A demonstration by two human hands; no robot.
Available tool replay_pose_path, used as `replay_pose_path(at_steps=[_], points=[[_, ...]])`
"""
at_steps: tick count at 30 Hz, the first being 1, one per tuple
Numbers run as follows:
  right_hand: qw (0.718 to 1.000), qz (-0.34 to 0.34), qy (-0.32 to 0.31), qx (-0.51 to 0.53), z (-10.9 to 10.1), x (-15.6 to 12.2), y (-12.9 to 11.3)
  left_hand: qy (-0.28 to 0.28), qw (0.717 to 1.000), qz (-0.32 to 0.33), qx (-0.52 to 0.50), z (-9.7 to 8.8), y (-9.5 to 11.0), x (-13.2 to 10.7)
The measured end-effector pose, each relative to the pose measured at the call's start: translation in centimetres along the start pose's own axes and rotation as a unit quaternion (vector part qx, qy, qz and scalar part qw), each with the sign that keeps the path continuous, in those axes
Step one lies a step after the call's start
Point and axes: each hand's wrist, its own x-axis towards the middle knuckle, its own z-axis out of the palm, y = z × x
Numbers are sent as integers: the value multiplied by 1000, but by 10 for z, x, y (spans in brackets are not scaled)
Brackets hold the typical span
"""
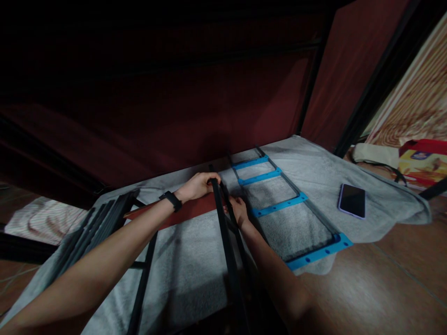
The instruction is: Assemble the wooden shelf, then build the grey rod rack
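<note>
Left hand [198, 187] grasps a black frame [224, 232] beside a reddish board [195, 210]; right hand [239, 211] curls against the frame, hold unclear; even pressure should keep it steady

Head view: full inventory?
Bars: several, black, centre and lower left
Board: one, russet, centre
Frame: one, grey and blue, right
Stacked bars: several, dark, left
Cloth: one, grey, beneath bars
Phone: one, dark, right
Box: one, red-yellow, far right
Item: one, beige, beside box
Panels: several, dark red, behind
Patterned surface: one, brown, upper right
Striped fabric: one, pale, left
Floor: one, brown, lower right
Wristband: one, black, left wrist
Left hand: one, holding bar
Right hand: one, at bar
</note>
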Motion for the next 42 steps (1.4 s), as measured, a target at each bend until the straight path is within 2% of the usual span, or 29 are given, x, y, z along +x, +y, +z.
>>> replay_pose_path(at_steps=[5,9,15,20,26,30,35,38,42], points=[[1000,1,4,24,-1,0,-2,5,1000,1,6,1,0,1],[1000,-13,-2,-2,-1,-2,0,-2,1000,-4,9,0,2,-1],[1000,4,8,5,-1,-1,-2,6,1000,-1,7,1,-3,1],[1000,-15,-5,8,0,0,0,6,1000,7,12,-1,-3,1],[1000,1,22,14,-1,1,2,4,1000,5,17,0,1,-1],[999,-5,-5,36,-1,2,1,5,1000,2,7,0,-2,0],[1000,-22,-3,-2,1,-2,2,-4,1000,-3,5,1,-2,-1],[999,-14,12,-26,1,-4,-1,-2,1000,-5,17,2,-2,-1],[1000,7,13,-7,0,-5,-6,-4,1000,0,19,1,-1,0]])
